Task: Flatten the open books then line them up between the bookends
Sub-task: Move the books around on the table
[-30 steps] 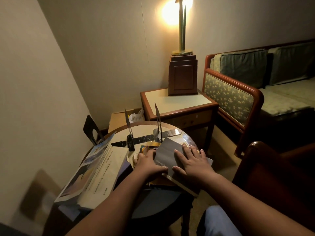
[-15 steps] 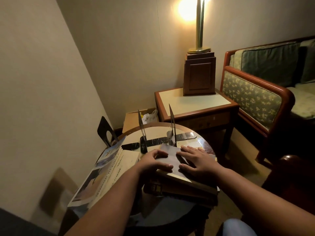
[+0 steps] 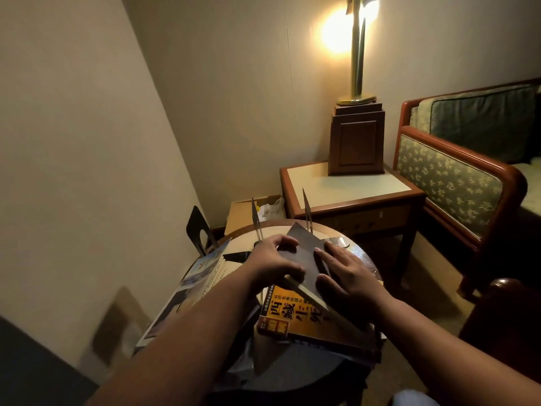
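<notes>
left hand (image 3: 275, 259) curls round the grey book (image 3: 304, 257), right hand (image 3: 348, 275) flat on it, fingers spread. orange book (image 3: 292, 316) underneath is half hidden.

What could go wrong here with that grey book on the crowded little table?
1. The grey book lies askew on a yellow book in a loose pile near the round table's edge; the pressing right hand might tip the pile off.
2. Its far corner sits by the right bookend; a push from the left hand could topple that.
3. The open book at the left overhangs the table and may slide.
</notes>
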`<state>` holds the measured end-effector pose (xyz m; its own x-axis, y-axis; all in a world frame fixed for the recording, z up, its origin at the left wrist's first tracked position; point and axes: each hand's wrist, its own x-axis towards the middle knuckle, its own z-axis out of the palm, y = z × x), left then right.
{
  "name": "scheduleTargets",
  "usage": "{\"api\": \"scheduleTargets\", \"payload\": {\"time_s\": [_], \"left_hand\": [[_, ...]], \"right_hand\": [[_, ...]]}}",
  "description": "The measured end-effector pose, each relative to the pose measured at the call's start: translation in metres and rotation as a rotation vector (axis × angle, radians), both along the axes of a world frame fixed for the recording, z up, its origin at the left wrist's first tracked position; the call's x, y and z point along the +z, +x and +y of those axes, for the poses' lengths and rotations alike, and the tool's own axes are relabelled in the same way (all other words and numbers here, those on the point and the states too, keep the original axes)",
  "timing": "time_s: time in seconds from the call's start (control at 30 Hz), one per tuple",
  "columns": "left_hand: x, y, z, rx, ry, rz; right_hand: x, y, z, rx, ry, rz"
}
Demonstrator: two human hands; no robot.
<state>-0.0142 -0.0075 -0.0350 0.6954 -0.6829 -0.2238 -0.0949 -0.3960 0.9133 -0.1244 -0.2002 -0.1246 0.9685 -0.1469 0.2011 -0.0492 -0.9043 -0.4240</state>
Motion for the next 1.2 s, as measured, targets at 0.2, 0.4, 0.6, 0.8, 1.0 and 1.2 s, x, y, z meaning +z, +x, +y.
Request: {"api": "scheduleTargets", "payload": {"time_s": [0.2,0.4,0.6,0.8,1.0,1.2], "left_hand": [[0.076,0.026,0.019,0.008,0.113,-0.504],[0.143,0.064,0.06,0.199,0.046,-0.631],[0.171,0.109,0.093,0.377,0.083,-0.696],[0.145,0.139,0.103,0.472,0.271,-0.709],[0.09,0.177,0.101,0.422,0.401,-0.768],[0.032,0.21,0.09,0.377,0.612,-0.888]], "right_hand": [[-0.017,-0.006,0.021,-0.029,-0.069,0.033],[-0.032,-0.003,0.033,0.094,-0.251,0.306],[-0.016,0.002,0.034,0.117,-0.305,0.36],[-0.037,0.011,0.022,0.051,-0.27,0.305],[-0.05,0.024,0.009,0.061,-0.293,0.321],[-0.052,0.029,0.006,0.09,-0.304,0.349]]}}
